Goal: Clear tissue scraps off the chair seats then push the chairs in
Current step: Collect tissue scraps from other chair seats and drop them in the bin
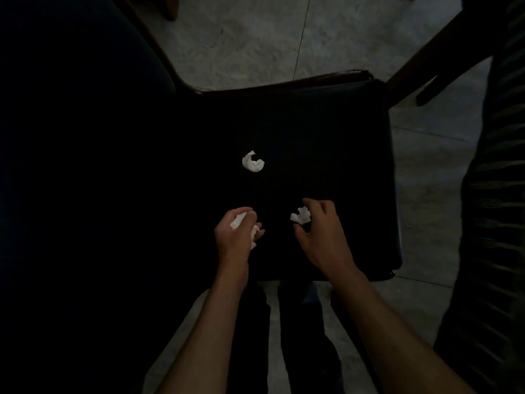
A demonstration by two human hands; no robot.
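Scrap pickup on the chair seat point(326, 132) is the step in hand; pushing chairs in is not yet started.

Left hand point(237, 231) is curled nearly closed around white tissue point(253, 237), bits poking out between thumb and fingers. Looks like more than one scrap bunched in there, can't tell how many.

Right hand point(321, 231) is half open, fingers arched over a second scrap point(300, 216) near the front of the seat. Fingertips touch it or sit right beside it; can't tell if the pinch has closed, and the scrap seems to lie on the seat.

Third scrap point(253, 162) lies loose near the middle of the seat, well apart from both hands, further from the person.

Next move, my read: close the right-hand pinch, lift, then reach forward for the middle scrap. Tissue is light and crumpled, so a soft pinch should do; the risk is dropping pieces from the already full left hand.

Containers: no bin, bag or bowl in view. Collected scraps go into the left fist only. Disposal spot is unknown from here.

Lighting is very dim, the seat reads as plain black, so smaller scraps could be missed. Tiled floor point(250, 38) is visible beyond the chair.
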